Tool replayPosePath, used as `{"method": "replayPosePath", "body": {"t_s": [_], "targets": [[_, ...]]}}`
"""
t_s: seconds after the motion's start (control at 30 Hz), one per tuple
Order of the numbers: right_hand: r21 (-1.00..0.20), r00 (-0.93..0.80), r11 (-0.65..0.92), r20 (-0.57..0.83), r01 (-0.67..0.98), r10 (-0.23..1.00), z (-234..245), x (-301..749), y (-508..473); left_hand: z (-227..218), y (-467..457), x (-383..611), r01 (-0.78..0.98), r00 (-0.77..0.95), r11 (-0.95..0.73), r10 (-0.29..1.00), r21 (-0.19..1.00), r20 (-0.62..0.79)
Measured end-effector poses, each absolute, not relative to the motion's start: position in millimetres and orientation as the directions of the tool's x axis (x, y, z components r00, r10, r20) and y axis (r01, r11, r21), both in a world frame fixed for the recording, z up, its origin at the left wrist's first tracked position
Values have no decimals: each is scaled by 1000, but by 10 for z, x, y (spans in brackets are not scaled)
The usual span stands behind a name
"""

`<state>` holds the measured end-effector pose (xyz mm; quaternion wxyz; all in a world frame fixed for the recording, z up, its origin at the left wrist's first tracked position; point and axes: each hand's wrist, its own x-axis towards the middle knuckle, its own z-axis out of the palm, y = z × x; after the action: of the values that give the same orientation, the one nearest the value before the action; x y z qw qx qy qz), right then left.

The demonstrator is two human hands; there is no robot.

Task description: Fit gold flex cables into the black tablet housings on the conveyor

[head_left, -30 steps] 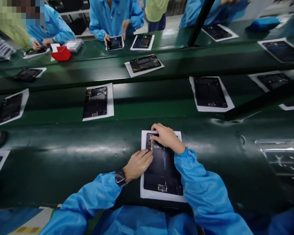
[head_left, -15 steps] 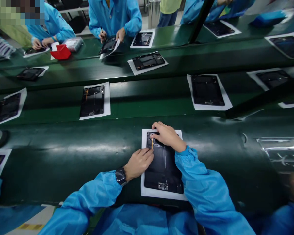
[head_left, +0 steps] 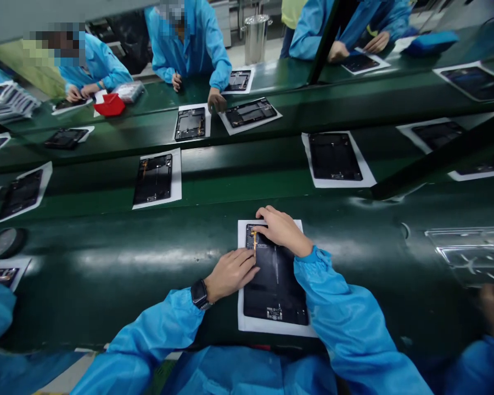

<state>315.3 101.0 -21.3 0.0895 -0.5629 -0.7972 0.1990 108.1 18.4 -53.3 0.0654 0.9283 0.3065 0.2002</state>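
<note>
An opened black tablet housing [head_left: 271, 285] lies on a white sheet [head_left: 271, 327] in front of me. A thin orange flex cable [head_left: 254, 241] runs along its upper left part. My left hand [head_left: 233, 271] comes in from the left, fingers stretched out with the tips at the cable's lower end and the thumb apart over the housing. My right hand [head_left: 280, 227] arches over the top of the housing. Its thumb and forefinger close in at the cable's upper end, and its other fingers are mostly hidden.
Other tablet housings on white sheets, such as one housing [head_left: 153, 178], lie along the green line [head_left: 239, 170]. A clear plastic tray [head_left: 473, 252] sits right, a round black object [head_left: 5, 243] left. Co-workers in blue work opposite; a dark post [head_left: 436, 159] slants at right.
My left fingers have shifted slightly, with the thumb now further apart; my right hand stays nearly in place. Opposite, a co-worker has put down a tablet housing and reaches beside another.
</note>
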Motion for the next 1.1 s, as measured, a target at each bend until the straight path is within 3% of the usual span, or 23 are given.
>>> {"method": "replayPosePath", "body": {"t_s": [0.13, 0.27, 0.47, 0.7, 0.9, 1.1], "targets": [[-542, -410, 339, -11, 769, 912, 35, 3257, 912, -505, 279, 1037, 537, 754, -806, 591, 250, 285], [-605, -405, 303, -37, 736, 913, 185, 3329, 730, -457, 308, 1048, 530, 812, -825, 560, 196, 165], [-603, -317, 175, -137, 778, 939, 81, 3383, 283, -373, 273, 1003, 487, 843, -843, 522, 227, 130], [-619, -283, 167, -94, 768, 955, -49, 3291, -131, -471, 148, 889, 475, 829, -833, 531, 284, 173], [-518, -357, 253, -110, 817, 927, -82, 3030, -183, -508, 136, 779, 407, 818, -822, 522, 399, 241], [-374, -408, 334, -138, 865, 903, -95, 2797, -170, -524, 16, 730, 386, 807, -817, 524, 428, 272]]}}
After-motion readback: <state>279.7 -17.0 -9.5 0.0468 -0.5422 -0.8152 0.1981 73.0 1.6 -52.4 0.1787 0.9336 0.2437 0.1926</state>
